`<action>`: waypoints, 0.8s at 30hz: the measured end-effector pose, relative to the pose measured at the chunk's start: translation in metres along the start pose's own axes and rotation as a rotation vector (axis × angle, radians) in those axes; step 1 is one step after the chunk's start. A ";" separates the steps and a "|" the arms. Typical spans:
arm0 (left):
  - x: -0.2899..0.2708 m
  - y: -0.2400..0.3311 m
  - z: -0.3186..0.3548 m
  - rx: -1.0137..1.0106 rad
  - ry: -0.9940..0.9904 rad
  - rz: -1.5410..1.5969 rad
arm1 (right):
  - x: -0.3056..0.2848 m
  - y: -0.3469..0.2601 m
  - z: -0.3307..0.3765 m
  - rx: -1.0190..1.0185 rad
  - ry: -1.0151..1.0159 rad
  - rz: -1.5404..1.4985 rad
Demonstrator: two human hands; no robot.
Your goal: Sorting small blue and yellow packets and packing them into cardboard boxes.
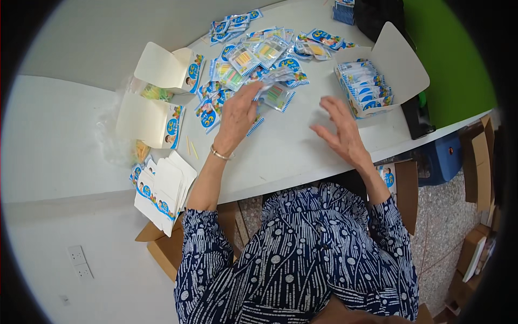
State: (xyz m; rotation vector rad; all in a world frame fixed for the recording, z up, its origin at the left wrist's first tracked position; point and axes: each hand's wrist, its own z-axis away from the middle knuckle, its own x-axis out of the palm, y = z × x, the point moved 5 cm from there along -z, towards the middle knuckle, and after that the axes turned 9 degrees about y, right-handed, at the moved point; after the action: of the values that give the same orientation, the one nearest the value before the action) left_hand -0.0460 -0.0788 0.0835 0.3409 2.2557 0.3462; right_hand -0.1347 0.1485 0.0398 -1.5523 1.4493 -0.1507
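Observation:
My left hand (238, 117), with a bangle on its wrist, is at the near edge of a heap of small clear-and-blue packets (243, 58). Its fingertips are closed on a packet (276, 75), which is smeared by motion. Another packet with coloured sticks (278, 97) lies just beyond the fingers. Over bare tabletop to the right, my right hand (343, 135) holds nothing, its thumb and fingers apart. Beside it stands an open white box (400, 73), its lid raised, with a row of packets (366, 83) inside.
Two open white boxes (157, 123) stand at the left of the white table (280, 156), near a clear plastic bag (110, 137). Flat folded cartons (167, 186) overhang the front left edge. Two thin yellow sticks (191, 147) lie nearby. A green panel (445, 70) borders the right side.

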 end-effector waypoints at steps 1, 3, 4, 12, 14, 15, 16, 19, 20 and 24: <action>-0.002 0.009 0.003 -0.003 -0.007 0.006 | 0.002 0.006 -0.004 0.070 0.014 -0.066; -0.002 0.013 0.010 -0.409 -0.069 0.298 | 0.008 0.015 -0.011 0.122 0.017 -0.143; 0.002 0.013 0.014 -0.412 -0.075 0.303 | 0.010 0.019 -0.012 0.170 0.026 -0.219; 0.038 0.013 0.041 -0.750 0.071 0.800 | 0.037 0.010 0.005 0.436 -0.266 -0.548; 0.044 0.019 0.044 -0.799 0.148 0.946 | 0.048 0.009 0.012 0.495 -0.411 -0.529; 0.047 0.020 0.047 -0.802 0.145 1.004 | 0.047 0.001 0.010 0.488 -0.339 -0.588; 0.048 0.023 0.049 -0.806 0.145 1.002 | 0.048 -0.001 0.011 0.490 -0.342 -0.590; 0.052 0.028 0.054 -0.864 0.165 1.043 | 0.052 0.002 0.017 0.698 -0.339 -0.818; 0.053 0.028 0.058 -0.920 0.211 1.110 | 0.051 0.003 0.019 0.714 -0.315 -0.829; 0.049 0.033 0.055 -1.105 0.360 1.310 | 0.050 0.013 0.025 0.764 -0.296 -0.871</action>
State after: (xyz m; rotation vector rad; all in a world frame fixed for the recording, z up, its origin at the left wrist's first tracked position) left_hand -0.0309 -0.0230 0.0267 1.1258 1.4509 2.2847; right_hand -0.1132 0.1232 -0.0070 -1.3550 0.3153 -0.8394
